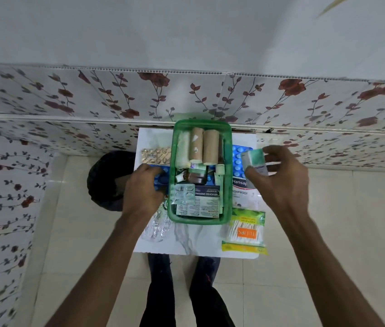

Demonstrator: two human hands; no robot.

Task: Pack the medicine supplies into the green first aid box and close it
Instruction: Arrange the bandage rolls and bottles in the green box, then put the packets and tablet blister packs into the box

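On desk (196,239): open green box (228,175) between hands, right hand (281,178) pinching small carton (254,159) beside it, left hand (143,187) curled on blue pill strip (162,177).

Two bare forearms, no sleeves in sight, no watch, ring or band on either wrist. Left hand (144,187) and right hand (281,178) ungloved. Below, dark trousers (201,303) on both legs, a small reddish mark on the cloth of the right one.
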